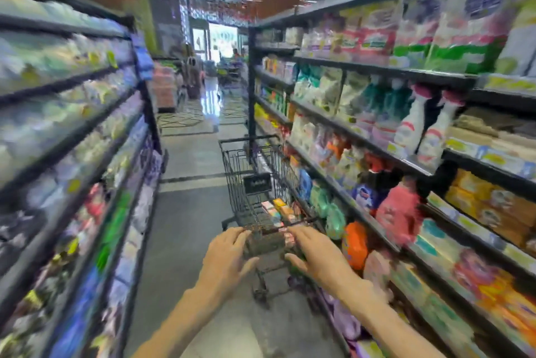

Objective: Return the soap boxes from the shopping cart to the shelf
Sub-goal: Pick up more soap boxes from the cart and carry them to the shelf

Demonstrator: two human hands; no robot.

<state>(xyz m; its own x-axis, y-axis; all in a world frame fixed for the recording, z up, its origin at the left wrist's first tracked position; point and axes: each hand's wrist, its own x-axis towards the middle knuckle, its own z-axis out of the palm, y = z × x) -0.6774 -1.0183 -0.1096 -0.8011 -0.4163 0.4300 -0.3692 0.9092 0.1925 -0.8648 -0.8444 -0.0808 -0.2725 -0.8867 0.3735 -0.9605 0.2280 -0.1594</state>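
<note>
Both hands are spread, nothing clamped: left hand (229,250) and right hand (311,253) at the shopping cart (255,183) handle. Soap boxes (278,209) are seen in the basket. Approach step judged; a reach in toward the shelf (464,241) is called for next.

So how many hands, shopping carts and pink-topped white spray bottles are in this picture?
Hands: 2, the left hand and the right hand
Shopping cart: 1
Pink-topped spray bottles: 2
Total: 5
</note>
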